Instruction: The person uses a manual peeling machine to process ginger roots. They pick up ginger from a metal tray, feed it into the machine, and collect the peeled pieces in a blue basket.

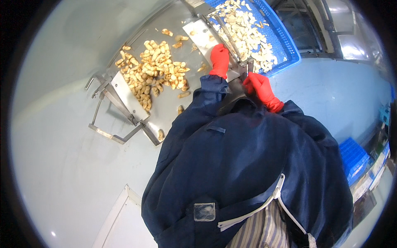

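Note:
My left hand [219,60], in a red glove, rests with curled fingers on the white plate [198,34] of a metal device; whether it grips anything cannot be told. At the near end of that device, my right hand [259,88], also gloved in red, has its fingers bent at a metal part [247,66], probably a lever. Left of my left hand, a heap of brownish-yellow root pieces [158,62] lies on a metal tray [183,59]. Beyond the device, pale cut pieces [245,29] fill much of a blue plastic basket [290,46]. A coil spring [228,35] runs along the device.
A second metal device with a white plate [128,93] and a bent rod frame [107,133] stands at the tray's left edge. Blue crates [353,158] stand at the right. Metal machinery [328,18] is at the upper right.

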